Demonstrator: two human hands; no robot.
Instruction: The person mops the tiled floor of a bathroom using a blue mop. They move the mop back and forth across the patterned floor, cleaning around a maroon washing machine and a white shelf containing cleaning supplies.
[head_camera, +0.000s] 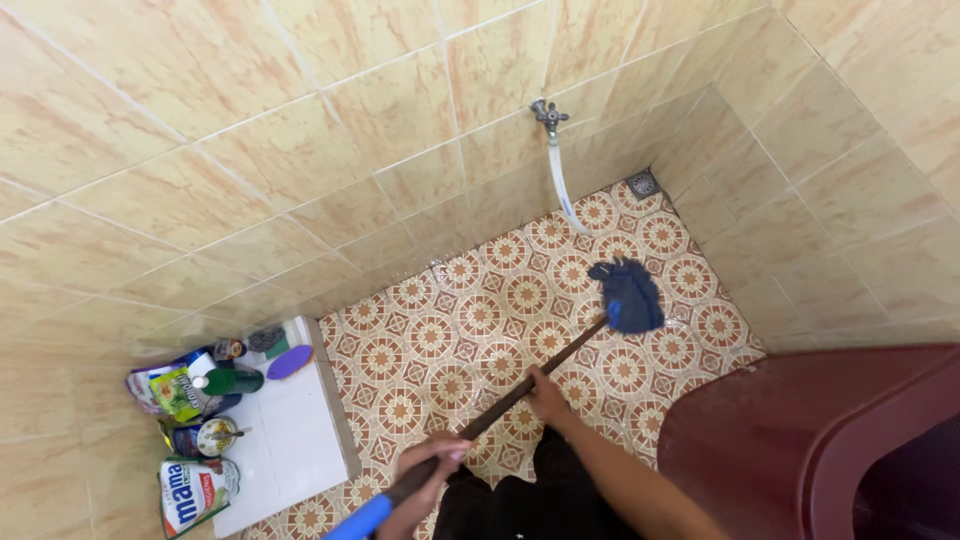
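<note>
I hold a mop over a patterned floor (470, 320) in a small tiled washroom. Its dark blue cloth head (630, 295) rests on the floor tiles near the far right corner. The dark pole (560, 352) runs back toward me and ends in a blue grip (360, 520). My right hand (548, 393) is closed around the middle of the pole, forearm coming in from the lower right. My left hand (430, 460) grips the pole lower down, just above the blue grip. My dark trousers show below the hands.
A metal tap (548, 113) with a white hose (560, 185) is on the far wall, with a floor drain (643, 184) in the corner. A dark red tub (800, 440) fills the lower right. A white ledge (290, 440) at left carries pouches, bottles and a purple object (290, 362).
</note>
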